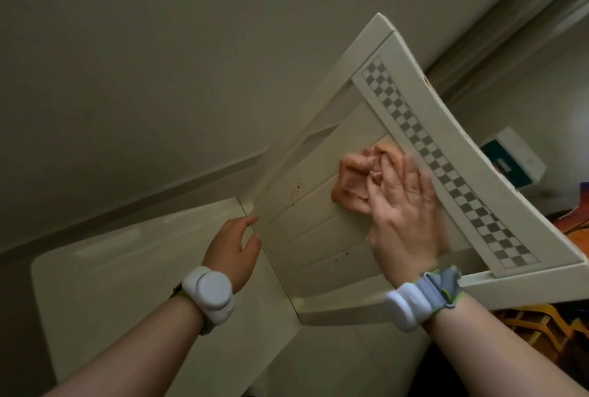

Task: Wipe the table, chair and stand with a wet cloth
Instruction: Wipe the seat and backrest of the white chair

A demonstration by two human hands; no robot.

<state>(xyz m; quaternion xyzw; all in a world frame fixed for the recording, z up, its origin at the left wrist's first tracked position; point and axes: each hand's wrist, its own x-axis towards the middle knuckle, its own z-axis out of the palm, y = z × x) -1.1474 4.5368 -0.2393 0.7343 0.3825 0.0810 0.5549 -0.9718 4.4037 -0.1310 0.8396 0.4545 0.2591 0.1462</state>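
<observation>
The right hand (pixel 404 205), blurred, lies flat with fingers spread on the cloth (pixel 350 180), pressing it against the back slats of the chair (pixel 318 231), just beside the checkered band (pixel 446 167). The left hand (pixel 234 247) sits loosely curled at the back's side edge; whether it grips cannot be told. The seat runs out of frame below.

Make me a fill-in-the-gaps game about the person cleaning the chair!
The crumpled peach cloth lies ____ the right hand.
The strip along the top of the cream plastic chair has a ____ pattern.
The left hand has a rounded ____ device on its wrist.
Missing words: under, checkered, white.
</observation>
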